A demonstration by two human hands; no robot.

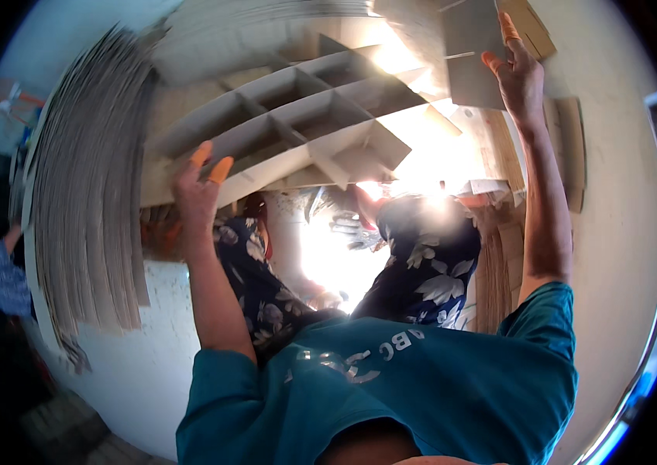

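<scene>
Several strips (266, 173) already interlock in our upper-centre grid (286, 130), our left hand (195, 192) at its corner, grip unclear, while our right hand's (524, 84) fingers clamp an unjoined upper-right panel (469, 76).

Sheet (469, 74) cut off by top edge. Stack (88, 194) edges smeared. Glare bleaches divider's (290, 133) far right end. Other person (5, 273), left: partly lost in dark.
</scene>
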